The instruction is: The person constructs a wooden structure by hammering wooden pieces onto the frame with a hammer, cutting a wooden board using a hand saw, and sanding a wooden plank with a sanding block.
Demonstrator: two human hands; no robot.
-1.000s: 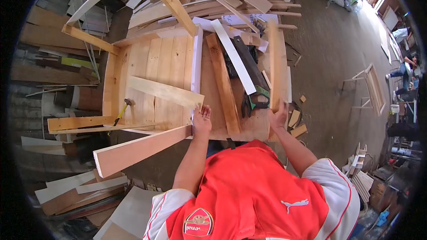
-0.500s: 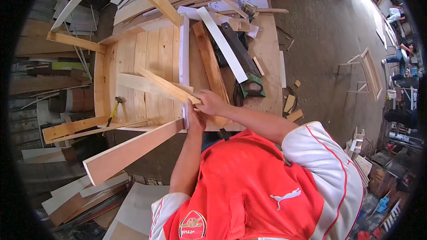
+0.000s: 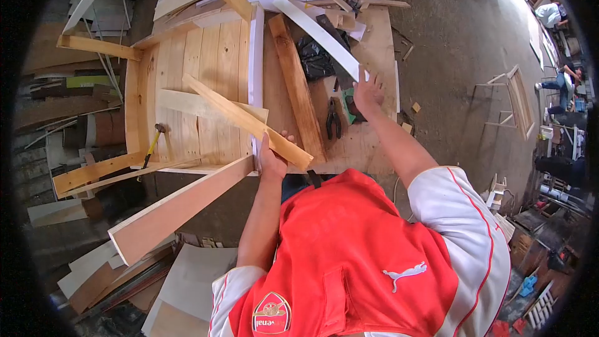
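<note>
Left hand (image 3: 272, 161), below centre, curls round a narrow, pale wooden strip (image 3: 249, 121) lying partly over the yellowish planked wooden frame (image 3: 212, 53), left. The partly open right hand (image 3: 369, 93) meets a flat white strip (image 3: 322, 36); grip unclear. The frame appears largely assembled; both strips seem unattached. Red jersey (image 3: 349, 243) lettering: "senal".

Saw (image 3: 349, 105) partly behind right hand (image 3: 369, 93)
</note>
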